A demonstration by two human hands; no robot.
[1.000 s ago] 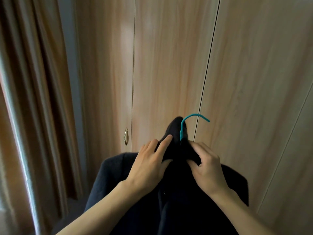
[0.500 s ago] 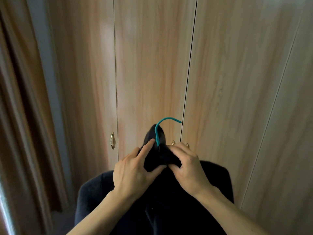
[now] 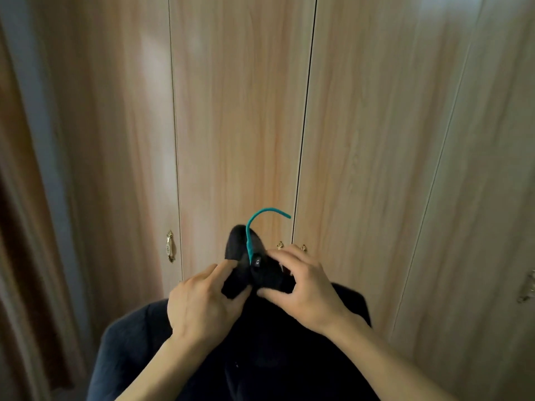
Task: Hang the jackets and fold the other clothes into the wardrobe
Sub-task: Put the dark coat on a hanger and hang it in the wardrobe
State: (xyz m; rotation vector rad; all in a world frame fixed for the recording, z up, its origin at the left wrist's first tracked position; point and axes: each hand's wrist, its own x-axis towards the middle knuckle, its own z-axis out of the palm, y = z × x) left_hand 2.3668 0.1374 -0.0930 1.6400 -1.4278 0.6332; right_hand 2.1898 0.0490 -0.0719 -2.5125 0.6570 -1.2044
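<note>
the view has swung left across the closed wardrobe doors (image 3: 240, 125), so the seam between the middle panels now sits just right of the teal hanger hook (image 3: 262, 219), and a brass handle (image 3: 170, 246) shows at the left. the dark jacket (image 3: 130, 342) hangs low and near, in front of the doors, its collar bunched up around the hook's stem. the left hand (image 3: 202, 302) has shifted from lying flat on the cloth to a narrow pinch grip on the collar's left fold. the right hand (image 3: 301, 285) has curled in, its grip closed on the collar's right side, where a small size tag (image 3: 257, 261) now shows. the jacket looks settled on the hanger. the doors are not yet open, so hanging it remains.
</note>
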